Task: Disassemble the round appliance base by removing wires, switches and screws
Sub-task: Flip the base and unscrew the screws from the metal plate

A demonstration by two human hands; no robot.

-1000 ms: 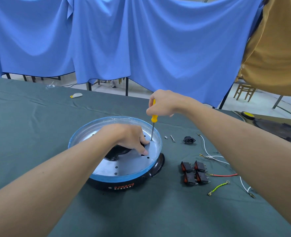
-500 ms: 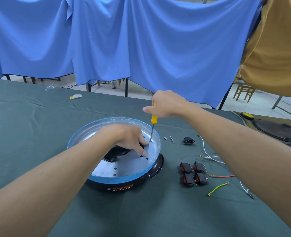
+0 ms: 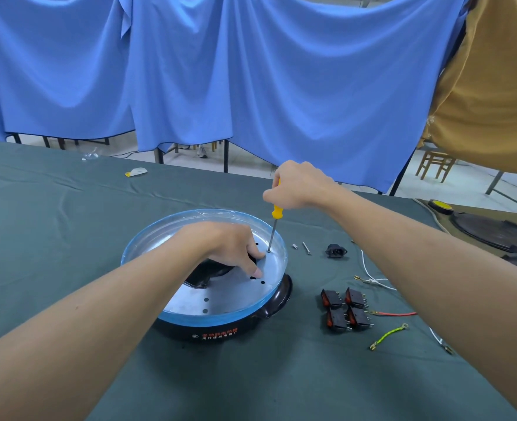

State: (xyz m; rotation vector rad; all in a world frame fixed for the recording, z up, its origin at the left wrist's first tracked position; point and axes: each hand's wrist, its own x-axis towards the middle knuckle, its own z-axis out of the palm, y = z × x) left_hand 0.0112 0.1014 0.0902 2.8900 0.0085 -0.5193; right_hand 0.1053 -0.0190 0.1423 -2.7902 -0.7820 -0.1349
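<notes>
The round appliance base (image 3: 220,326) is black with a blue-rimmed silver metal plate on top and sits mid-table. My right hand (image 3: 299,185) grips a yellow-handled screwdriver (image 3: 274,221) held nearly upright, its tip on a screw at the plate's far right edge. My left hand (image 3: 223,241) rests on the plate with its fingers curled over the black central opening, fingertips touching the metal. Several black rocker switches (image 3: 345,308) lie to the right of the base, with a red wire (image 3: 394,314), a green-yellow wire (image 3: 388,335) and white wires (image 3: 369,270).
Two small screws (image 3: 300,247) and a black power socket (image 3: 336,250) lie right of the base. A dark round part (image 3: 494,232) with a yellow knob sits at the far right. A small white-yellow item (image 3: 137,171) lies far left. Blue cloth hangs behind the table.
My right hand has shifted slightly on the screwdriver handle while the tip stays on the same screw. My left hand keeps its place on the plate.
</notes>
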